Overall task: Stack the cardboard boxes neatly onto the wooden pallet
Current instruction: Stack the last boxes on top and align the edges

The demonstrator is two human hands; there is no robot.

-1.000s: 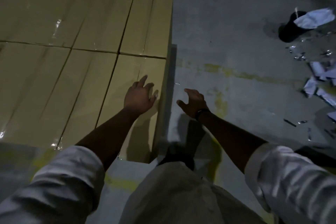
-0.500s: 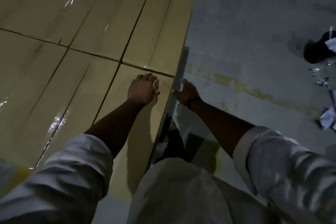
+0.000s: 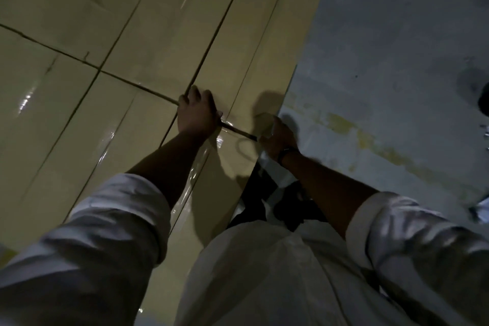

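Head view: we look down on a top layer of cardboard boxes point(image 3: 105, 21); the near box point(image 3: 227, 167) forms the layer's corner closest to us
Where it sits: the near box lies flat, touching neighbours at its left side and far end, its right side open to the floor point(image 3: 383, 47)
Left grip point(image 3: 197, 114): at the near box's far left corner, fingers hooked down into the seam and clasping that edge
Right grip point(image 3: 277, 135): at the near box's far right corner; it is blurred, so we cannot tell whether it clasps or merely presses
Handling: we judge the near box long, stiff and fairly heavy; the glossy tape point(image 3: 199, 167) along its top looks slippery
Hold: edges and corners should give better purchase than the top face, taken at opposite sides and kept level
Hidden: the wooden pallet is nowhere seen, presumably beneath the near box; our body covers its closest end; dim light hides the fingertips; a dark object point(image 3: 484, 103) well right of it is cut off
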